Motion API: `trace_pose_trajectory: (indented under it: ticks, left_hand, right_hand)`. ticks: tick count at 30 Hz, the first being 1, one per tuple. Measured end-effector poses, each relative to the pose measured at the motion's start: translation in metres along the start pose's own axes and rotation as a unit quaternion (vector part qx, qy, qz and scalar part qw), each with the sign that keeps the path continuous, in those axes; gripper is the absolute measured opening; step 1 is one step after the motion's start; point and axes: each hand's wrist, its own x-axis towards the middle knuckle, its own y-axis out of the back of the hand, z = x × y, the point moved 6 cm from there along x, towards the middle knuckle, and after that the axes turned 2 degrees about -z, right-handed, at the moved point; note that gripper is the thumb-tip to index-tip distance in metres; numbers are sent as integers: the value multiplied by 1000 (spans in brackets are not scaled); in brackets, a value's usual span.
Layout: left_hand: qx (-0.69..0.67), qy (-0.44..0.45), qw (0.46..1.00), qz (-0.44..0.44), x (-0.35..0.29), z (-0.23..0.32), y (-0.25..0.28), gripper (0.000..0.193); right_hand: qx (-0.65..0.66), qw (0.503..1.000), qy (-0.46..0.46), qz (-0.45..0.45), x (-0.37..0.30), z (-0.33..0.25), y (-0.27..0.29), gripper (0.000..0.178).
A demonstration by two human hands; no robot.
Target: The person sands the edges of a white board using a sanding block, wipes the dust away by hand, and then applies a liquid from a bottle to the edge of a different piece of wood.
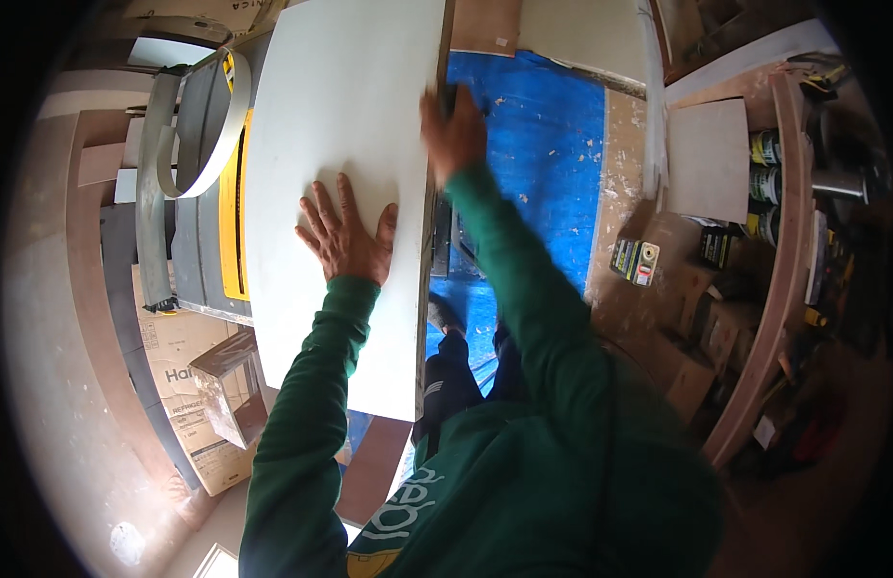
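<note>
A long white board (355,116) lies in front of me, stretching from near my body to the far side. My left hand (348,236) rests palm down on its face with fingers spread, holding nothing. At the board's right edge, my right hand (453,133) is closed, slightly blurred, around something dark. Only a small dark piece of that thing shows between the fingers and by the edge, so its kind cannot be made out.
Left of the board stand a grey and yellow machine table (201,193) and a looped pale strip (236,116). A blue sheet (548,144) covers floor to the right. Beyond it are a can (635,262), cardboard boxes (673,356) and a shelf of tins (764,183).
</note>
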Motion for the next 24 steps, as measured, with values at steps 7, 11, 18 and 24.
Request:
trace_pose_trajectory:
  ticks: [7,11,18,24]
  left_hand:
    - [8,6,1000,-13,-4,-9,-2,88]
    - [8,4,1000,-15,-2,-7,-1,88]
    - [2,-15,1000,5,2,6,-2,81]
    - [-24,-14,999,23,0,-9,-9,64]
  right_hand:
    - [2,998,59,6,-70,17,-13,63]
    - [-1,998,34,46,-187,-5,11,51]
    - [12,999,17,38,55,5,4,40]
    - [-50,996,43,65,-96,14,-3,40]
